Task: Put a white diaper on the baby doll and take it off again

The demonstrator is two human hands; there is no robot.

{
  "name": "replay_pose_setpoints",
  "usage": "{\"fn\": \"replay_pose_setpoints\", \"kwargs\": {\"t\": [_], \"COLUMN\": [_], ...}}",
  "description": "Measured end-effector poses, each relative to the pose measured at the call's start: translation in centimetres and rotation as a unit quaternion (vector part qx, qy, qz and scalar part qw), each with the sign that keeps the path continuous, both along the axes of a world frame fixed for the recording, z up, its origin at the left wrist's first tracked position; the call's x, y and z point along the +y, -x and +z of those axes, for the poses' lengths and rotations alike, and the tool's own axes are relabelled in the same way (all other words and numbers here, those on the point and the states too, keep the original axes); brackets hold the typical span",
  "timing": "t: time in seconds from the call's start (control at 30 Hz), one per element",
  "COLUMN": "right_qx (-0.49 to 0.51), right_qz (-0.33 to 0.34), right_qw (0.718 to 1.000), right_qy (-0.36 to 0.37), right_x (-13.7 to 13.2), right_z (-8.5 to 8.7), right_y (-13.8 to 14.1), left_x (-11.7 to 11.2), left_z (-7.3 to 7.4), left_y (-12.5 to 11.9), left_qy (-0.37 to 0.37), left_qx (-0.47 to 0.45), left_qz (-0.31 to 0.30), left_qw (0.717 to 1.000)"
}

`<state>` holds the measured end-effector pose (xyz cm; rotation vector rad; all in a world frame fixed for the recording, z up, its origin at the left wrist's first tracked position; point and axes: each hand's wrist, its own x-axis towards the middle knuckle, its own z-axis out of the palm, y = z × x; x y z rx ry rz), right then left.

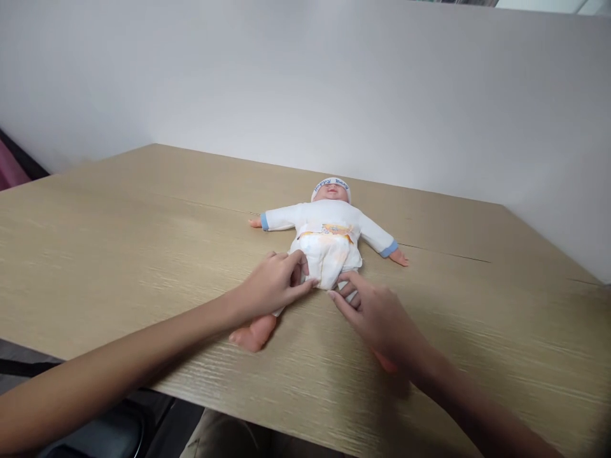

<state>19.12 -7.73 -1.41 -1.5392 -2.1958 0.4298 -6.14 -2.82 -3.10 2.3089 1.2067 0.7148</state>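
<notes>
A baby doll (328, 215) in a white top with blue cuffs lies on its back, arms spread, head toward the wall. Around its hips is a white diaper (324, 251), with a printed orange and yellow band at the waist. My left hand (279, 280) has its thumb and curled fingers closed on the diaper's lower edge, on the left. On the right, my right hand (375, 312) pinches the lower edge with bent fingers. One doll foot (255, 334) shows below my left wrist; my right hand and forearm mostly hide the other leg.
The wooden table (143, 254) has a thin seam running across it. Behind it rises a pale grey wall (305, 83). Below the near edge are a dark chair (114, 432) and part of my trouser leg (219, 436). Pink cloth (10, 162) shows at far left.
</notes>
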Motion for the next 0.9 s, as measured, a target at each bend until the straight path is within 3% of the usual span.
{"fn": "replay_pose_setpoints", "kwargs": {"t": [0.1,0.3,0.53,0.9], "right_qx": [-0.035,-0.054,-0.057,-0.029], "right_qz": [0.002,-0.004,-0.024,-0.026], "right_qw": [0.999,0.996,0.993,0.991], "right_qy": [-0.039,-0.076,-0.098,-0.13], "right_x": [-0.5,-1.7,-1.7,-2.3], "right_z": [-0.4,-1.5,-2.5,-2.9], "right_y": [0.6,1.4,1.4,1.8], "left_x": [0.3,-0.4,-0.6,-0.4], "left_z": [-0.1,-0.2,-0.4,-0.7], "left_y": [-0.2,-0.1,-0.1,0.2], "left_qy": [0.022,-0.001,0.107,0.014], "left_qx": [-0.019,-0.014,-0.112,-0.065], "left_qz": [0.011,0.024,0.065,0.004], "left_qw": [1.0,1.0,0.986,0.998]}}
